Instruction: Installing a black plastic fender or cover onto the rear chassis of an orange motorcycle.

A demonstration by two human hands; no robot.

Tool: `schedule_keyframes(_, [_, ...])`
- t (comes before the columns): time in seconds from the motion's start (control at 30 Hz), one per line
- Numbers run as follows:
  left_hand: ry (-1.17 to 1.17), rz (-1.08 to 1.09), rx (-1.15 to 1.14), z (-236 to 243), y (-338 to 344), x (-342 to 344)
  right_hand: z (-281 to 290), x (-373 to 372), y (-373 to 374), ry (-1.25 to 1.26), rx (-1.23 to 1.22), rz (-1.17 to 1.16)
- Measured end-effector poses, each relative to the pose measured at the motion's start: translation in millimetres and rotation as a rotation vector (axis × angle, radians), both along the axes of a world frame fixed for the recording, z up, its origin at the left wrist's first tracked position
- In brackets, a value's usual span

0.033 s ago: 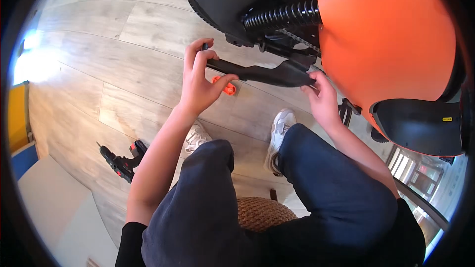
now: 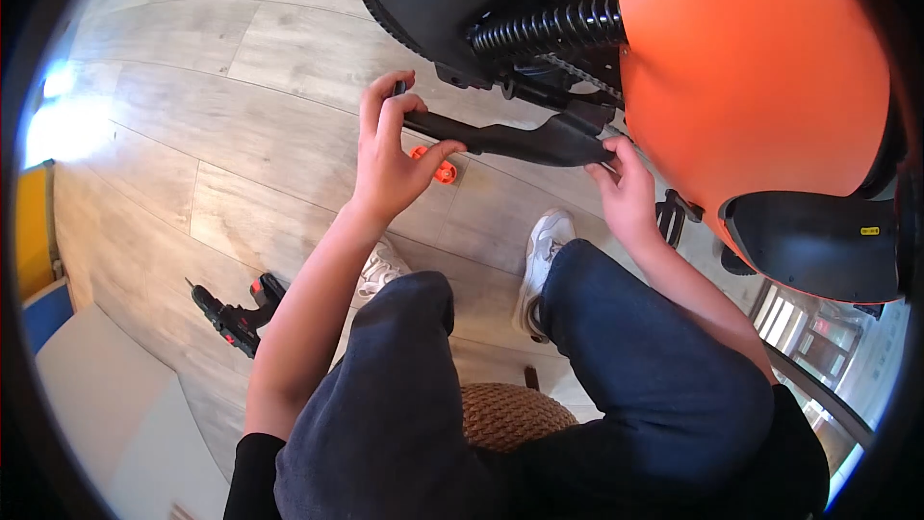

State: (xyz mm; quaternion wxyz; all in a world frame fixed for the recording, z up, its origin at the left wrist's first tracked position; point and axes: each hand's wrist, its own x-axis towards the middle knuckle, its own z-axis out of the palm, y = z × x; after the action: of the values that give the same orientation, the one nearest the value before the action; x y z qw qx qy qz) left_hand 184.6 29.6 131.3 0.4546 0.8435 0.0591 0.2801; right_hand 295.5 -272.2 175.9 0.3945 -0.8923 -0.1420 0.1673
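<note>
Black cover (image 2: 534, 143), hands (image 2: 390, 169) at ends (arms (image 2: 318, 303) outstretched)

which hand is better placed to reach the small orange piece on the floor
Probably the left hand: in this view it appears close beside the orange piece, while the right hand holds the other end of the black part, by the orange bodywork. The left also holds that part, though.

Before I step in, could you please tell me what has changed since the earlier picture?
Nothing visibly changed beyond a very slight shift of the whole view. The left hand and right hand still hold the long black molded piece; the cordless drill and orange part stayed put.
</note>
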Motion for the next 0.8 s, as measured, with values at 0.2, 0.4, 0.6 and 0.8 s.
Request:
schedule_keyframes(0.2, [0.068,0.07,-0.249,-27,-27,25,-43,9,-11,-0.07,0.057,-0.207])
schedule_keyframes(0.4, [0.118,0.109,-0.493,-36,-26,41,-44,8,0,-0.043,0.193,-0.257])
schedule_keyframes(0.6, [0.117,0.134,-0.528,-32,-28,46,-50,9,-1,-0.075,0.368,-0.262])
schedule_keyframes(0.8, [0.141,0.176,-0.516,-36,-25,52,-58,7,9,0.032,0.551,-0.399])
